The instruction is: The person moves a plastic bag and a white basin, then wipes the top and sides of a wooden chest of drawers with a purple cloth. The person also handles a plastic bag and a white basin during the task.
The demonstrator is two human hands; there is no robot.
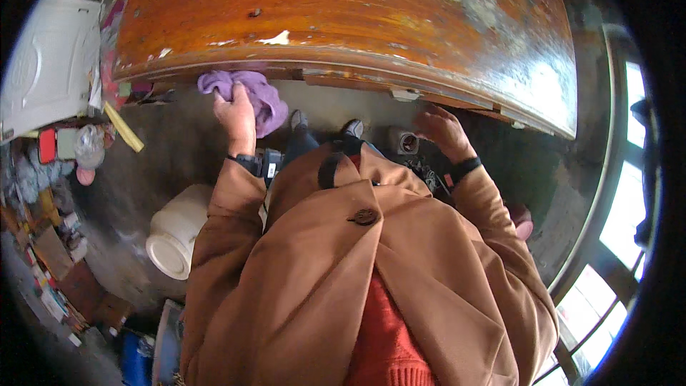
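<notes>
A crumpled purple cloth point(268, 104) is gripped in my left hand point(237, 112), just in front of the near edge of a worn wooden tabletop point(343, 16). Some of the cloth hangs down to the right of my fingers. My right hand point(442, 127) is raised below the table's front edge, near a pale drawer handle point(405, 95). Its fingers are slightly blurred and apart, and I see nothing in them. Varnish is worn away on the tabletop, with white patches along its front edge and glare at the right.
A cream plastic barrel point(179, 230) stands on the floor at the left. Behind it are a white panel point(51, 64), a yellow strip point(124, 127) and piled clutter point(59, 257). Near my feet is a round container point(407, 142). Bright windows point(621, 220) line the right side.
</notes>
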